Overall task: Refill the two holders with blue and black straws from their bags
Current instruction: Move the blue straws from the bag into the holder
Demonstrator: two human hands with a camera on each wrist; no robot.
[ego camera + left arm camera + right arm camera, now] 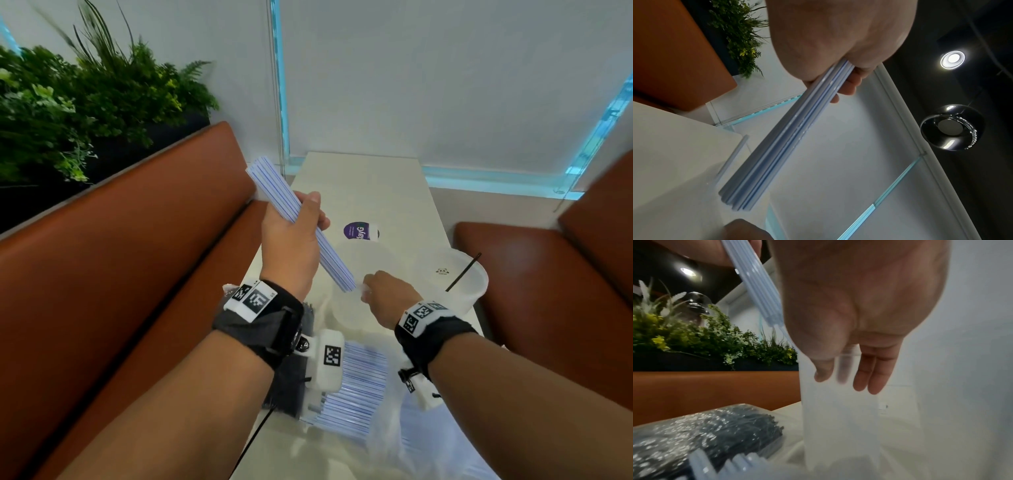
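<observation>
Blue straws slant through left hand, ends protruding both sides.

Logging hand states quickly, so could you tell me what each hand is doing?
Left hand: grips a bundle of blue straws.
Right hand: holds the near holder at its rim.

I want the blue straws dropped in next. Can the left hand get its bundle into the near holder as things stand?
Probably yes. The left hand holds the bundle tilted, its lower end at the near holder, whose mouth looks open; the right hand grips its rim.
</observation>
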